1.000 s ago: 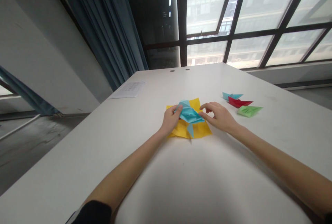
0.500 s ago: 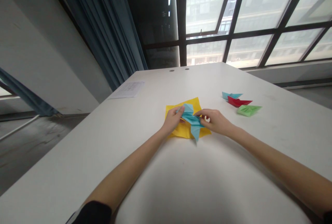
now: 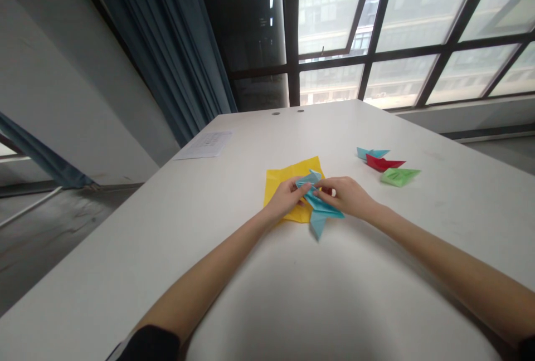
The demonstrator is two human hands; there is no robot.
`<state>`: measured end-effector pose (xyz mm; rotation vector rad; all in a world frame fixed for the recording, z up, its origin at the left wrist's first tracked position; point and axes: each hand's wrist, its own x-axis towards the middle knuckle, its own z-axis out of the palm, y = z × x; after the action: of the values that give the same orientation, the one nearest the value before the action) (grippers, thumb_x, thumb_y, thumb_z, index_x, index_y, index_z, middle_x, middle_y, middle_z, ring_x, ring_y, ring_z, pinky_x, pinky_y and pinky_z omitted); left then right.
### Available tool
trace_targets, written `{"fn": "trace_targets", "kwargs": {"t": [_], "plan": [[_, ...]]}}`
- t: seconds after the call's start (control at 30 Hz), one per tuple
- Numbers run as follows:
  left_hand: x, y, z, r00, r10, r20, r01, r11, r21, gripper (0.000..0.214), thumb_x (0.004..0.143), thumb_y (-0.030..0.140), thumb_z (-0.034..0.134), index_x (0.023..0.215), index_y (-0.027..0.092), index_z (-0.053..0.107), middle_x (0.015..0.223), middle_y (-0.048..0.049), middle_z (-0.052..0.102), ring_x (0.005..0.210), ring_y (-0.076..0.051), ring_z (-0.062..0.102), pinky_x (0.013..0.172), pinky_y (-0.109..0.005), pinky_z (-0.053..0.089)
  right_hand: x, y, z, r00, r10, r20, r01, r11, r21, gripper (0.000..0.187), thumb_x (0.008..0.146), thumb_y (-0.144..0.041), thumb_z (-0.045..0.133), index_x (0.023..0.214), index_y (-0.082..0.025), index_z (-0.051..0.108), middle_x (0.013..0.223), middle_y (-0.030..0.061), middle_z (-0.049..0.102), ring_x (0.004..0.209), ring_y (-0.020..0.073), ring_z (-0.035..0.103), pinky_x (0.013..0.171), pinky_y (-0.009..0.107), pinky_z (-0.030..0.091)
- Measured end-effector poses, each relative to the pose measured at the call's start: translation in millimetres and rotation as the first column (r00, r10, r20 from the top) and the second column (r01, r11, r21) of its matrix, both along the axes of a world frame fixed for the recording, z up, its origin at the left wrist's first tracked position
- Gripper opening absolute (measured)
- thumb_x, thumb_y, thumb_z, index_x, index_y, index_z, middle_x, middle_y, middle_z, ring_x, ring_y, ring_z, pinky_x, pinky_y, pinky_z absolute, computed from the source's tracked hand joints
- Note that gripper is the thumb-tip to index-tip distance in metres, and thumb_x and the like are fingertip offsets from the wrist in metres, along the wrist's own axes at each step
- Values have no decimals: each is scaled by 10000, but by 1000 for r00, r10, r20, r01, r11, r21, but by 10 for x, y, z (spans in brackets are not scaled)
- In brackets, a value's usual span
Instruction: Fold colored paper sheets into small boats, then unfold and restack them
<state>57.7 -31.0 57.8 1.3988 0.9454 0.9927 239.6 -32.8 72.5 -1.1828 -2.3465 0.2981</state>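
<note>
A partly folded piece of light blue paper is held between both hands, with pointed flaps sticking out above and below. My left hand pinches its left part, thumb on top. From the right, my right hand grips the upper middle of the same paper between thumb and fingers. Beneath lies a creased yellow paper sheet, partly covered by the hands and the blue paper. Some of the blue folds are hidden behind the fingers.
Three folded paper boats, one blue, one red and one green, sit to the right on the white table. A printed sheet lies at the far left edge. Windows and a curtain stand beyond.
The blue paper has shifted slightly toward me and turned, its lower flap now reaching further down. My right hand's fingers have moved to its upper middle. Both hands keep their hold.
</note>
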Motion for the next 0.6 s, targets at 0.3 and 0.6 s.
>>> {"fn": "trace_targets", "kwargs": {"t": [0.3,0.6], "plan": [[-7,28,-15,962,123,245,-47,955,-293,97,641,178,597,723,127,585,653,-16,593,573,-106,555,549,-227,490,27,53,2,914,-66,-401,-23,977,-213,205,820,-379,437,799,-193,519,623,-18,576,562,121,523,546,238,398],[-51,58,68,784,382,490,-157,885,-438,140,675,123,508,802,123,567,696,-40,610,617,-122,574,612,-257,502,77,193,-90,781,-220,-584,-57,907,-418,211,744,-380,520,777,-172,506,546,-21,556,506,110,540,476,217,392]]}}
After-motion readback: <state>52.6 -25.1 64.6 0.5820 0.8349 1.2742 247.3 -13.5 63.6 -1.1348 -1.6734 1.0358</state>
